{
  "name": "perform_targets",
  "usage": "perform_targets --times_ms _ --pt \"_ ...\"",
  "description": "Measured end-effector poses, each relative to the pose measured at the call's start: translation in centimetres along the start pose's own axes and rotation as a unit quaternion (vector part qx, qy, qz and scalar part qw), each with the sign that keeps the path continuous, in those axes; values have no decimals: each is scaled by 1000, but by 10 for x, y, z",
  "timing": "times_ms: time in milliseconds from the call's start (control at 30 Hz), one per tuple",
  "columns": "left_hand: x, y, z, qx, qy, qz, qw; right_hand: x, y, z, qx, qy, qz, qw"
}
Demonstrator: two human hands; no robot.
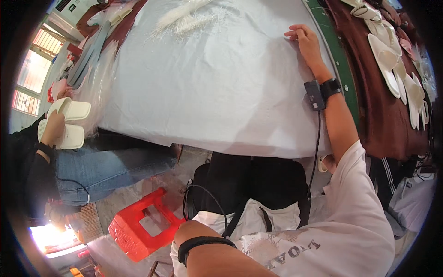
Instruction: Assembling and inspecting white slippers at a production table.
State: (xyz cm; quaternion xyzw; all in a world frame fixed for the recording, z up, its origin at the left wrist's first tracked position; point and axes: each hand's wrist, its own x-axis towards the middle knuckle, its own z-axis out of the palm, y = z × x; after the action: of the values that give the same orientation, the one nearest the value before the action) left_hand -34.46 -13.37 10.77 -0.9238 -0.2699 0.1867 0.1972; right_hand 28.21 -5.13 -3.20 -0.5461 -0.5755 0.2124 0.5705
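Observation:
My right hand (304, 41) lies palm down on a white sheet (221, 87) that covers the table, at its far right edge. Its fingers are loosely spread and hold nothing. A black strap with a small black box (315, 95) and a cable sits on that wrist. My left forearm comes in at the lower edge with a black band (203, 243) around the wrist. Only the base of my left hand (194, 229) shows, above my lap, and its fingers are hidden.
A bundle of white fibres (184, 18) lies at the sheet's far end. Several white slippers (397, 64) lie in a row on brown cloth at the right. At the left, a seated person in jeans holds a pair of white slippers (69, 121). A red plastic stool (143, 224) stands on the floor.

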Motion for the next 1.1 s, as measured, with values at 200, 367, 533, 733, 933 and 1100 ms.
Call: perform_targets --times_ms 200,367,533,733,933,1100 --pt "-16 12 -29 -32 1 14 999 4 2 0 -8 -8 -13 1000" --pt "-19 4 -60 -38 15 32 999 2 6 9 -4 -16 -11 1000" --pt "-6 17 -68 -68 54 43 995 11 18 0 -15 14 -20 1000" --pt "-6 29 -82 -115 70 65 989 -9 -15 15 32 18 27 999" --pt "-23 42 -96 -148 100 55 982 -11 -32 10 11 -5 18 1000" --pt "-47 99 -93 -225 118 30 967 -23 -29 12 8 5 40 999"
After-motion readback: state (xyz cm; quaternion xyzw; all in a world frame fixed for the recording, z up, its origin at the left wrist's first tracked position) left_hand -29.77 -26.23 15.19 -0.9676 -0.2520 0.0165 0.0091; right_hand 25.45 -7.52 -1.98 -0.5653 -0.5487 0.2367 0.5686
